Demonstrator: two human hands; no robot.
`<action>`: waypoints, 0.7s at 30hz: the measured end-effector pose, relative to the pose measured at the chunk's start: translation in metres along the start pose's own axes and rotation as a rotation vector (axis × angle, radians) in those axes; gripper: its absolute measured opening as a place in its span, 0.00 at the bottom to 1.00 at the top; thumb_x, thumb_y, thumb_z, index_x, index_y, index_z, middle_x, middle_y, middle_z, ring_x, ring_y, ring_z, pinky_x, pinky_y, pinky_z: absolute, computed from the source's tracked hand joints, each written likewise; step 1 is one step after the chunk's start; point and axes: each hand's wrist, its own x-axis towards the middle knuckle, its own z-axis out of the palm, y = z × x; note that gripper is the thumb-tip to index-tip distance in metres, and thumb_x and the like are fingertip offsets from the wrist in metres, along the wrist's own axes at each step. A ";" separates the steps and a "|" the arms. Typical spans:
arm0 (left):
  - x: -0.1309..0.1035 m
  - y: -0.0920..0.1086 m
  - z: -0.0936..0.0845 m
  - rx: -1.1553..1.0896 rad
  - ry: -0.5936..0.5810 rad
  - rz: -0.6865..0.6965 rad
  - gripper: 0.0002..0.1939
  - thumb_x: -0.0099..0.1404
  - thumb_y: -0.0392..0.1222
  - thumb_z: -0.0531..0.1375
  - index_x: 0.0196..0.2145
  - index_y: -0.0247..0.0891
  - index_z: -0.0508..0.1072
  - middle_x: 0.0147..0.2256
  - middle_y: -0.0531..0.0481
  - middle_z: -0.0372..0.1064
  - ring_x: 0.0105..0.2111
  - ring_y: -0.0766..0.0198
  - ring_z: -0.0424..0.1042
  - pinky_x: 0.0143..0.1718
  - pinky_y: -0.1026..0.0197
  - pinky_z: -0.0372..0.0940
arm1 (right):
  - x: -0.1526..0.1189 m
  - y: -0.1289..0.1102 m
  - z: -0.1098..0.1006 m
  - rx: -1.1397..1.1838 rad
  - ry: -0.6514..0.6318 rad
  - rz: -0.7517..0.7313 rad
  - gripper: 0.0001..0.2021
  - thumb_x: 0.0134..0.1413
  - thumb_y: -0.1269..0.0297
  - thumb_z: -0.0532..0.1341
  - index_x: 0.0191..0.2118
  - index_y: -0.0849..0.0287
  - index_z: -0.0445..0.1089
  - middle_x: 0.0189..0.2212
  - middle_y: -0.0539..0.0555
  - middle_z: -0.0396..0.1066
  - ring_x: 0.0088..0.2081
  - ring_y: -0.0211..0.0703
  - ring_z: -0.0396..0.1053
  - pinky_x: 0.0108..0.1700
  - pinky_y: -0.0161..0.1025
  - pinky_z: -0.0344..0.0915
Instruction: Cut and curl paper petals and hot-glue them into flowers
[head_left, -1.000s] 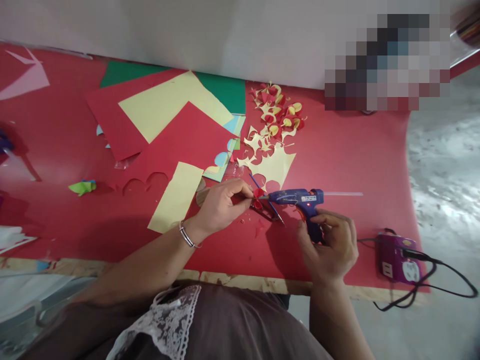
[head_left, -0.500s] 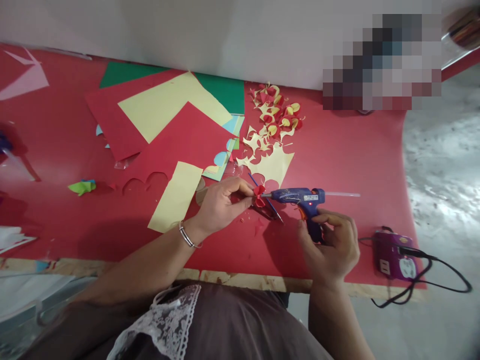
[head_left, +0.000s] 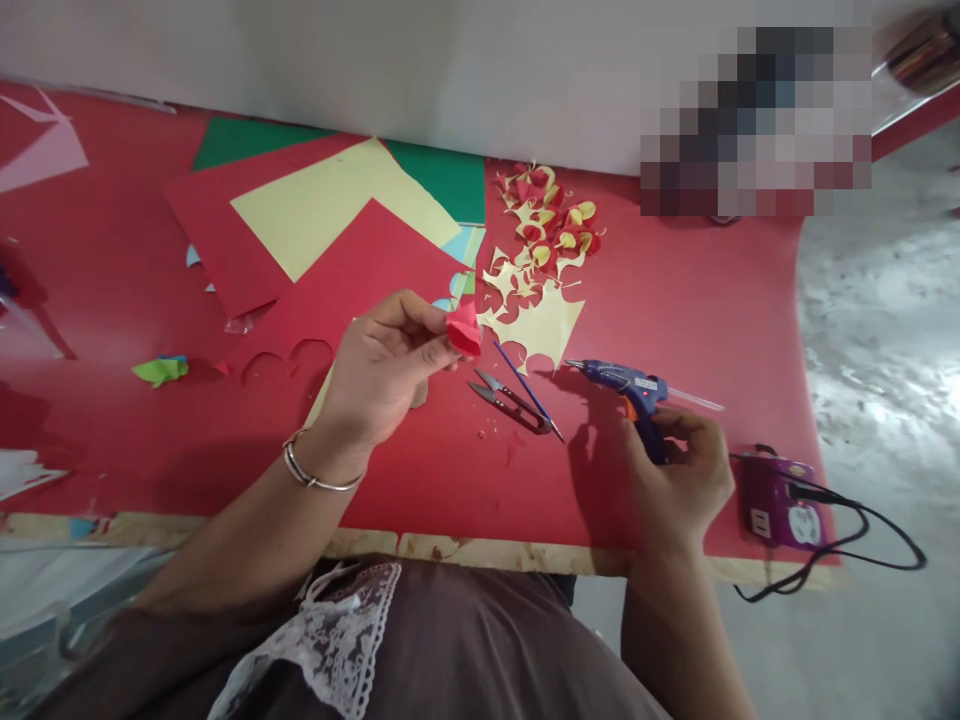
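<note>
Between thumb and fingers, my left hand pinches a small red paper flower, raised above the table. My right hand is wrapped round the handle of a blue glue gun, whose nozzle points left and stands apart from the flower. A clear glue stick juts from the gun's back end. On the table between my hands lie a pair of thread snips and a thin blue stick, probably a brush or pen; its kind is unclear.
Red paper sheets, a cream sheet and green paper overlap at the back left. Cut cream scraps and curled red-and-yellow paper pieces lie behind the snips. A purple power box with a black cable stands at the right edge.
My left hand has drawn the red flower left and up, away from the nozzle, and turned it. The glue gun has shifted slightly right, and the snips now show fully.
</note>
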 end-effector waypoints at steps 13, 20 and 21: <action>-0.018 -0.008 -0.016 0.626 -0.144 0.117 0.03 0.67 0.35 0.68 0.34 0.38 0.77 0.36 0.48 0.80 0.30 0.67 0.75 0.30 0.65 0.70 | -0.012 -0.067 0.005 0.129 -0.273 -0.580 0.06 0.66 0.67 0.68 0.47 0.53 0.75 0.40 0.56 0.78 0.42 0.50 0.75 0.45 0.48 0.72; -0.012 -0.011 -0.028 0.771 -0.299 0.152 0.04 0.67 0.33 0.65 0.33 0.38 0.76 0.36 0.48 0.80 0.32 0.66 0.76 0.32 0.65 0.70 | -0.026 -0.096 0.036 0.150 -0.634 -0.776 0.06 0.70 0.71 0.62 0.48 0.56 0.75 0.41 0.58 0.79 0.42 0.51 0.74 0.45 0.47 0.74; -0.011 -0.011 -0.029 0.778 -0.302 0.164 0.04 0.67 0.33 0.65 0.33 0.38 0.76 0.36 0.48 0.80 0.32 0.66 0.76 0.32 0.65 0.70 | -0.026 -0.096 0.038 0.126 -0.636 -0.788 0.06 0.69 0.71 0.63 0.47 0.57 0.75 0.40 0.58 0.78 0.42 0.51 0.74 0.44 0.47 0.74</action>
